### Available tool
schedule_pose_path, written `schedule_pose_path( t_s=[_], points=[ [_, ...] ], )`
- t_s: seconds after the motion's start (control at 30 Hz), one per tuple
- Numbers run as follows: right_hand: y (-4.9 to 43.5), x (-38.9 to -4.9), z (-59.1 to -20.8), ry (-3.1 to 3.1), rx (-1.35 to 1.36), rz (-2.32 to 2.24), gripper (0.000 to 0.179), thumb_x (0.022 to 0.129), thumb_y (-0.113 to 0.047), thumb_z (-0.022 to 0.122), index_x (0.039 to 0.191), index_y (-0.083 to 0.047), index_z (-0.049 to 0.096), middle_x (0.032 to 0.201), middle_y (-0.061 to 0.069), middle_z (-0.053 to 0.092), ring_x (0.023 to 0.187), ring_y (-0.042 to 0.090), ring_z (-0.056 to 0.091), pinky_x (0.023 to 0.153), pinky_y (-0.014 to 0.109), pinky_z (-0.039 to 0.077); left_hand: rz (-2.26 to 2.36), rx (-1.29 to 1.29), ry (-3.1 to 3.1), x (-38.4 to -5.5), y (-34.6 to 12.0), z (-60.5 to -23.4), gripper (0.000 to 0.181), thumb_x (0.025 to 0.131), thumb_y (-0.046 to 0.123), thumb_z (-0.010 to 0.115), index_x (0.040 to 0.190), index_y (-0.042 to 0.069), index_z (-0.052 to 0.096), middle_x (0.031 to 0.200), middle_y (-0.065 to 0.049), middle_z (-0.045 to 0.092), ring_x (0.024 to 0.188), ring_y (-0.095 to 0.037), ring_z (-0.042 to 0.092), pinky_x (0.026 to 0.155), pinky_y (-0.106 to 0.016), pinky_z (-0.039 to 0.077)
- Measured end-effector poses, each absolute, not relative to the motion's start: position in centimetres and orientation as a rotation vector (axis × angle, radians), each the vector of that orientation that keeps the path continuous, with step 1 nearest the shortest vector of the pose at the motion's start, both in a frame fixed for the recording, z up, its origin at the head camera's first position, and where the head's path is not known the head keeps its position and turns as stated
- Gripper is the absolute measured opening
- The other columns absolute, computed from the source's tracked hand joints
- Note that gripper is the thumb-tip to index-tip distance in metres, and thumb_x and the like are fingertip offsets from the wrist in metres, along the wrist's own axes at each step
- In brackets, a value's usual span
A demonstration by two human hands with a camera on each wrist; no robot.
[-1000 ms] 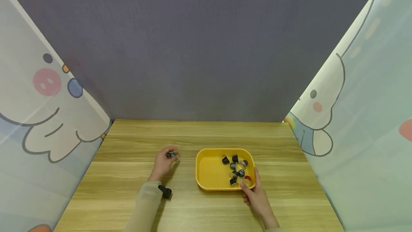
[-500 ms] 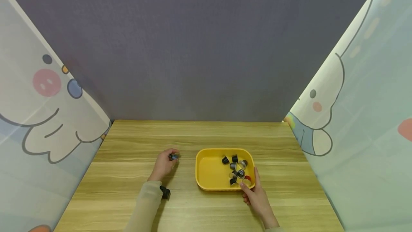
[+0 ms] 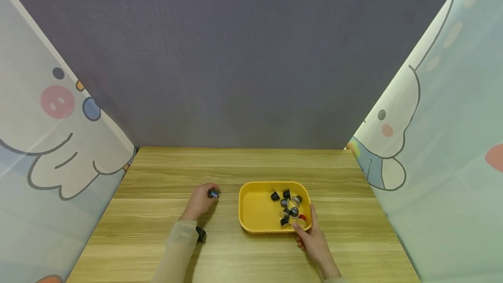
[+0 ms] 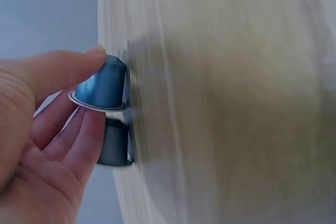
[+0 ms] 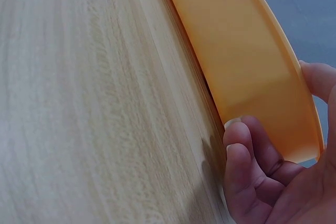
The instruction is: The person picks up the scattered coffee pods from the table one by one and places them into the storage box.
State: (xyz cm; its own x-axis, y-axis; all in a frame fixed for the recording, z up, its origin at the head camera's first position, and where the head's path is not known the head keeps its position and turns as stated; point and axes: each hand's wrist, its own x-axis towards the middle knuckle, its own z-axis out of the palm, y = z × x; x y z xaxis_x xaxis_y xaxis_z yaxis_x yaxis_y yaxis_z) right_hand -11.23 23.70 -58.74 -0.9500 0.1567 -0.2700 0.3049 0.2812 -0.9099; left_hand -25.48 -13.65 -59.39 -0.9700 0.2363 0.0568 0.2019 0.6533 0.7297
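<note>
My left hand (image 3: 200,200) is left of the tray, low over the table. Its thumb and fingers pinch a blue coffee capsule (image 4: 102,85), rim downward in the left wrist view. Close behind its fingers is a dark coffee capsule (image 4: 115,142); whether the hand holds that one too, I cannot tell. My right hand (image 3: 316,241) grips the near right corner of a yellow tray (image 3: 251,229), thumb at the rim and fingers curled against the outer wall (image 5: 247,61). Several mostly dark coffee capsules (image 3: 284,203) lie loose in the tray's right half, one with a red top (image 3: 302,217).
The wooden table (image 3: 235,257) bears the tray near its middle. A grey wall (image 3: 243,77) rises behind the back edge, and printed curtains (image 3: 444,143) hang at both sides. A black wrist device (image 3: 201,234) sticks out from the left sleeve.
My left hand has moved slightly toward me and down with the blue capsule, and its fingers have closed in more. My right hand and the tray have stayed put.
</note>
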Motion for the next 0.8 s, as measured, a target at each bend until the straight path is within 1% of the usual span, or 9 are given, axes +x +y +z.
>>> schedule_pose_path(
  t_s=[0.1,0.2,0.47,0.6,0.77,0.8],
  points=[
    [23.8,-11.2,-58.9,2.412,0.429,-1.751,0.095,0.097,-0.033,0.066,0.161,-0.03,-0.004,0.068,0.011,0.062,0.055,0.019,0.058,0.049,0.028,0.05,1.21,0.394,2.816,-25.4,-13.7,-59.7,0.035,0.079,-0.005,0.081,0.111,0.006,0.071,0.111,-0.012,0.068,0.097,-0.026,0.065,0.081,-0.041,0.055],
    [23.8,-11.3,-59.1,2.419,0.422,-1.74,0.095,0.098,-0.033,0.066,0.161,-0.03,-0.005,0.068,0.011,0.062,0.055,0.019,0.058,0.049,0.028,0.05,1.23,0.387,2.802,-25.3,-13.7,-60.0,0.033,0.079,-0.005,0.08,0.108,0.006,0.071,0.11,-0.011,0.068,0.095,-0.024,0.065,0.08,-0.039,0.056],
    [23.9,-11.3,-59.1,2.437,0.44,-1.716,0.095,0.098,-0.034,0.066,0.161,-0.029,-0.004,0.067,0.011,0.062,0.055,0.019,0.058,0.048,0.028,0.05,1.37,0.288,2.738,-25.3,-13.6,-59.9,0.031,0.081,-0.006,0.078,0.109,0.005,0.071,0.107,-0.01,0.067,0.093,-0.023,0.067,0.079,-0.037,0.056],
    [23.9,-11.3,-59.1,2.437,0.445,-1.714,0.095,0.097,-0.034,0.067,0.161,-0.027,-0.004,0.068,0.011,0.062,0.055,0.02,0.058,0.048,0.029,0.05,1.441,0.235,2.697,-25.2,-13.6,-59.6,0.033,0.081,-0.005,0.078,0.112,0.004,0.071,0.108,-0.01,0.068,0.094,-0.025,0.068,0.079,-0.037,0.057],
    [23.9,-11.3,-59.1,2.429,0.446,-1.719,0.096,0.097,-0.035,0.067,0.161,-0.029,-0.004,0.068,0.01,0.062,0.055,0.02,0.058,0.048,0.029,0.05,1.537,0.203,2.651,-25.0,-13.5,-58.8,0.036,0.083,-0.002,0.078,0.117,0.005,0.07,0.116,-0.011,0.068,0.099,-0.029,0.068,0.08,-0.038,0.057],
    [23.8,-11.2,-58.7,2.419,0.447,-1.723,0.095,0.097,-0.033,0.067,0.161,-0.028,-0.003,0.067,0.011,0.062,0.056,0.02,0.058,0.049,0.029,0.05,1.548,0.205,2.647,-25.0,-13.5,-58.6,0.036,0.084,-0.001,0.078,0.118,0.006,0.07,0.118,-0.011,0.067,0.099,-0.03,0.068,0.08,-0.038,0.057]
  ],
)
